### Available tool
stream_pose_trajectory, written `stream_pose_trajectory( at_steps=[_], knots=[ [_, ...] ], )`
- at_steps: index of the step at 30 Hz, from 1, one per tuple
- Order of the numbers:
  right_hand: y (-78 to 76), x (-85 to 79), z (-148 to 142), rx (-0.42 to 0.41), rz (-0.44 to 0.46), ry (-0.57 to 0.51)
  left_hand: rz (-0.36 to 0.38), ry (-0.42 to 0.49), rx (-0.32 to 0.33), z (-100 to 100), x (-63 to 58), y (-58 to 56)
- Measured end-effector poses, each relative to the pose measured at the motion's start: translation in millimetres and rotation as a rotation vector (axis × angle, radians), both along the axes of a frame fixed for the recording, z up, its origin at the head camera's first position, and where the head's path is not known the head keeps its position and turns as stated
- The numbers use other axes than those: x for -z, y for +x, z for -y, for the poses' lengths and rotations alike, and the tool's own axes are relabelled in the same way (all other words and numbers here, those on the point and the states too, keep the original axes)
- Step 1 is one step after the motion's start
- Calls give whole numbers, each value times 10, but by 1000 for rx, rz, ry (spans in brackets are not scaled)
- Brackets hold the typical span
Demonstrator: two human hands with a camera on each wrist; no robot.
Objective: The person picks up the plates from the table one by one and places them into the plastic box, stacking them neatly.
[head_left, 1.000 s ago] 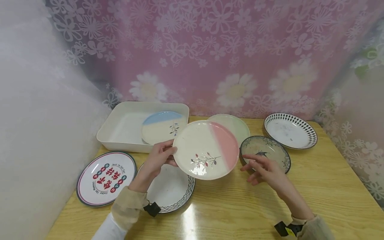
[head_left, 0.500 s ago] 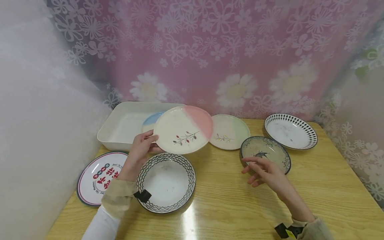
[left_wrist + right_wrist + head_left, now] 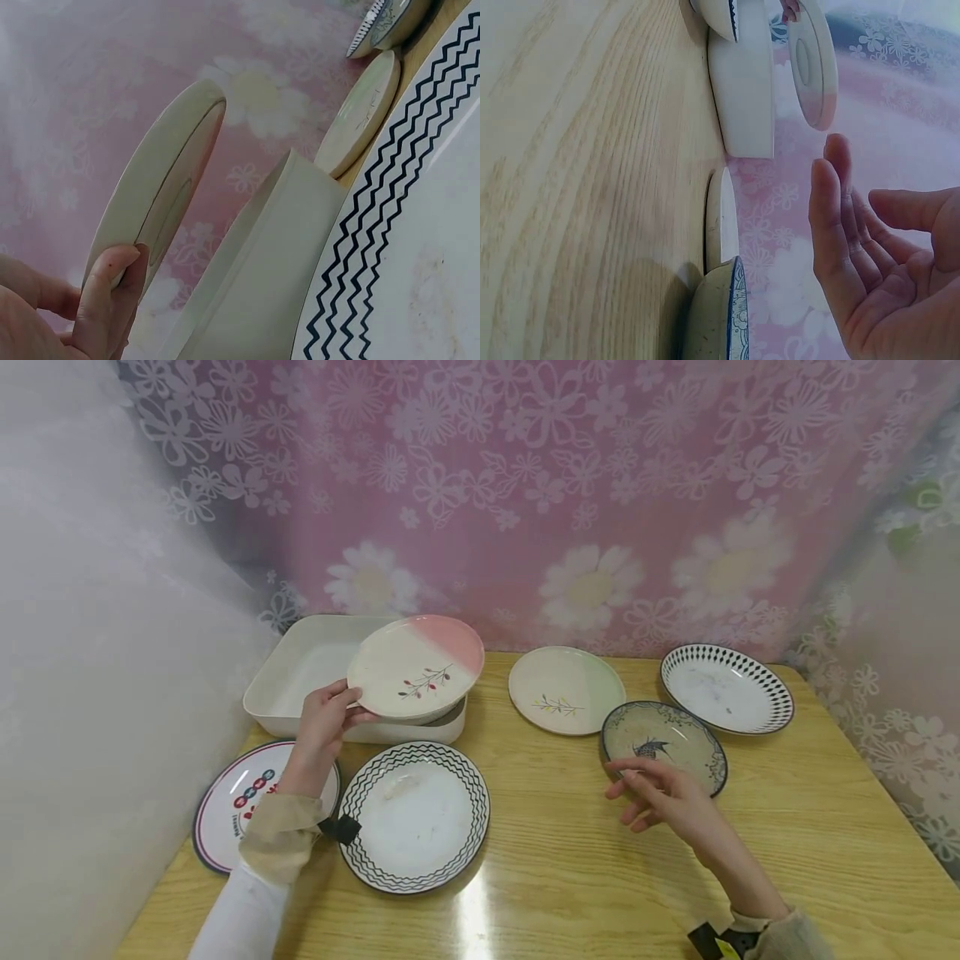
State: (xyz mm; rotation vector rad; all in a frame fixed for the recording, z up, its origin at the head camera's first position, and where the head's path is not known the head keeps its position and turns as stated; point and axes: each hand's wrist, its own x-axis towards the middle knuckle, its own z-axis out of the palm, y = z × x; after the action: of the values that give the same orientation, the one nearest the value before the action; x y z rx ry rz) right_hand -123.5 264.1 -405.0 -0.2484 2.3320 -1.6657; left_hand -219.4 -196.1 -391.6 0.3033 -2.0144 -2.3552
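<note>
In the head view my left hand (image 3: pixel 327 727) pinches the left rim of a cream plate (image 3: pixel 397 672) with a pink section and a red-leaved twig. The plate hangs tilted over the right part of a white rectangular bin (image 3: pixel 285 677), covering the blue-and-cream plate in there. Thumb and fingers grip its edge in the left wrist view, where the plate (image 3: pixel 165 180) stands above the bin's wall (image 3: pixel 262 262). My right hand (image 3: pixel 667 793) hovers with loosely bent fingers and holds nothing. It overlaps the near edge of a beige fish-pattern dish (image 3: pixel 675 735).
A white dish with wavy black lines (image 3: pixel 416 827) sits in front of the bin. Left of it lies a plate with red lettering (image 3: pixel 217 827), partly behind the left arm. A cream-and-green plate (image 3: pixel 558 685) and a diamond-rimmed dish (image 3: pixel 720 689) stand at the back of the wooden table (image 3: pixel 570 885).
My left hand has carried the pink-and-cream plate leftward and back, from mid-table to over the bin. The wavy-lined dish and the cream-and-green plate are uncovered. My right hand stays nearly still.
</note>
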Motion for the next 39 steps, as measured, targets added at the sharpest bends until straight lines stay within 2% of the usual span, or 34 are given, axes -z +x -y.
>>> stream_pose_trajectory(
  at_steps=[5, 14, 28, 39],
  knots=[
    [12, 16, -7, -4, -3, 2, 25, 16, -33, 70, 13, -51],
    [14, 30, -25, -3, 3, 1, 66, -53, -65, 165, 27, -125],
    [38, 80, -20, -7, 9, -9, 87, -184, -31, 162, 43, -272],
    [57, 93, -22, 14, 38, -21, 97, -215, -11, 147, 88, -358]
  ],
)
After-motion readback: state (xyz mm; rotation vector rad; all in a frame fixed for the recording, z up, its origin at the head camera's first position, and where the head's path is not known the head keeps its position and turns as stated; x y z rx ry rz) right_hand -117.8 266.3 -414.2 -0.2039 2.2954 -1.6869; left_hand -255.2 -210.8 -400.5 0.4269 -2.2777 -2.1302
